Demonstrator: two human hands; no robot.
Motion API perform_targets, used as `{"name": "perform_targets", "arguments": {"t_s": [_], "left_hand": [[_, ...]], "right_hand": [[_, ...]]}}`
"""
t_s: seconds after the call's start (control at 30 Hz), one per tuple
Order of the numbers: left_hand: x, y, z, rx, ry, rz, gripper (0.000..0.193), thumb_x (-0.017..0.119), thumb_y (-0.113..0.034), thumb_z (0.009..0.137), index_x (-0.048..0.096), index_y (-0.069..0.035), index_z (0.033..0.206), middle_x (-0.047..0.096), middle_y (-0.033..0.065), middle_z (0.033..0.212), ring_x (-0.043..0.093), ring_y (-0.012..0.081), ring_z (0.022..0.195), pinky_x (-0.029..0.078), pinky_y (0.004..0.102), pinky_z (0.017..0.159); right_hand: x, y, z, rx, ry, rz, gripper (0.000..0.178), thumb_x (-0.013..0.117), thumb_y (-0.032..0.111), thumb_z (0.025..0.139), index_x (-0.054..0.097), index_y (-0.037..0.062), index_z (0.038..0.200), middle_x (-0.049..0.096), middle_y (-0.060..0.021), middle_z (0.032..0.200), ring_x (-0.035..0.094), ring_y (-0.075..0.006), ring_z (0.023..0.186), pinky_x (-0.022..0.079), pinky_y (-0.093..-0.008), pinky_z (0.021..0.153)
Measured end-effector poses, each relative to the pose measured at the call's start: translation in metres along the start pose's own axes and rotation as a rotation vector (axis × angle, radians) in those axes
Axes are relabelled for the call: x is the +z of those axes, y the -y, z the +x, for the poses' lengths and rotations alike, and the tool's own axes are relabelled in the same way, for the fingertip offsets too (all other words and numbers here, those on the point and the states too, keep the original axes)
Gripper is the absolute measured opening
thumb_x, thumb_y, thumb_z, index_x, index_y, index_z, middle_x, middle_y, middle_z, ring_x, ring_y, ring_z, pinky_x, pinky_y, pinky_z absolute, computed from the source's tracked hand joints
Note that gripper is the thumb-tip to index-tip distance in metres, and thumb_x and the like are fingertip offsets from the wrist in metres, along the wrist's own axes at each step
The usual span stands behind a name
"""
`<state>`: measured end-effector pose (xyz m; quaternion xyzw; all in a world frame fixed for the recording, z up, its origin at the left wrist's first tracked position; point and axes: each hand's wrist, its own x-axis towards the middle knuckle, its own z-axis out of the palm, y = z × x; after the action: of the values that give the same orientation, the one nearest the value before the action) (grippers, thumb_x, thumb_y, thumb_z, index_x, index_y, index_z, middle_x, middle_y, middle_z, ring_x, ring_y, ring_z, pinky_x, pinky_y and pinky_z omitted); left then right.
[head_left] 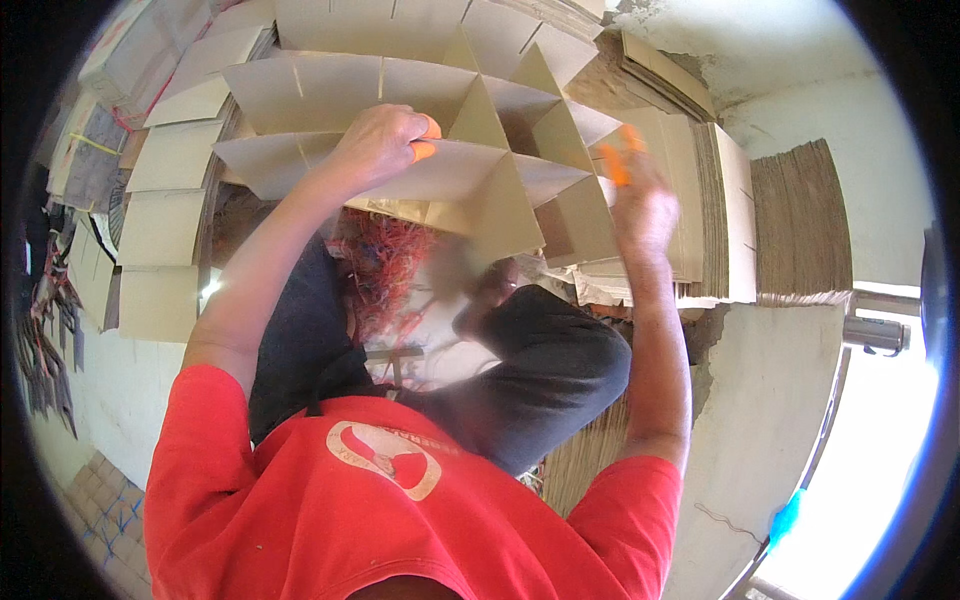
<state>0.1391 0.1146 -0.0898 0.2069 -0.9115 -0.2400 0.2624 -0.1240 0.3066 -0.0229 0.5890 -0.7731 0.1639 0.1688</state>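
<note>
A grid of tan cardboard divider strips (430, 95) spans the upper middle, with long strips crossed by shorter slotted ones. Orange covers show on fingers of both hands. My left hand (385, 145) is closed on the top edge of the nearest long cardboard strip (440, 175). At the grid's right end is my right hand (645, 200), its covered thumb and finger raised and slightly apart beside the cross strips (575, 215). Whether it touches the cardboard there is hard to see.
Stacks of cardboard sheets stand to the left (175, 155) and to the right (740, 210), with a browner stack (805, 225) beyond. Red stringy scraps (385, 265) lie below the grid, near my bent legs (540, 360). A pale wall (850, 130) rises at right.
</note>
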Motion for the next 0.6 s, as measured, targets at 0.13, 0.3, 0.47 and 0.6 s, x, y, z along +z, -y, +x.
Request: {"name": "perform_targets", "arguments": {"t_s": [0.13, 0.3, 0.47, 0.6], "left_hand": [[-0.003, -0.008, -0.002, 0.015, -0.043, 0.006, 0.024, 0.075, -0.012, 0.074, 0.069, -0.002, 0.095, 0.065, 0.0144, 0.084, 0.064, 0.0306, 0.077, 0.051, 0.0398, 0.069], [-0.006, -0.006, -0.006, -0.017, -0.060, 0.064, 0.026, 0.076, -0.011, 0.075, 0.069, -0.001, 0.098, 0.066, 0.0143, 0.085, 0.066, 0.0298, 0.078, 0.052, 0.0375, 0.070], [-0.013, -0.004, -0.009, -0.071, -0.046, 0.024, 0.027, 0.077, -0.011, 0.074, 0.069, -0.002, 0.098, 0.066, 0.0141, 0.087, 0.067, 0.0289, 0.079, 0.053, 0.0371, 0.071], [-0.029, -0.006, -0.018, -0.082, -0.104, 0.036, 0.028, 0.078, -0.012, 0.073, 0.069, -0.002, 0.098, 0.066, 0.0131, 0.088, 0.067, 0.0272, 0.080, 0.053, 0.0363, 0.072]], "right_hand": [[0.007, -0.106, -0.052, 0.384, 0.024, -0.528, 0.044, 0.064, 0.023, 0.089, 0.052, 0.0083, 0.129, 0.060, -0.0123, 0.117, 0.055, -0.0309, 0.108, 0.049, -0.0449, 0.083], [0.014, -0.145, -0.090, 0.591, 0.334, -0.596, 0.041, 0.069, 0.024, 0.085, 0.055, 0.0069, 0.120, 0.056, -0.0143, 0.120, 0.050, -0.0293, 0.116, 0.045, -0.0486, 0.090], [0.007, -0.168, -0.081, 0.578, 0.202, -0.433, 0.040, 0.072, 0.027, 0.082, 0.055, 0.0082, 0.113, 0.066, -0.0162, 0.097, 0.065, -0.0324, 0.089, 0.051, -0.0464, 0.074], [-0.018, -0.155, -0.071, 0.667, 0.048, -0.367, 0.037, 0.068, 0.026, 0.087, 0.053, 0.0075, 0.115, 0.067, -0.0195, 0.083, 0.066, -0.0300, 0.073, 0.051, -0.0429, 0.063]]}}
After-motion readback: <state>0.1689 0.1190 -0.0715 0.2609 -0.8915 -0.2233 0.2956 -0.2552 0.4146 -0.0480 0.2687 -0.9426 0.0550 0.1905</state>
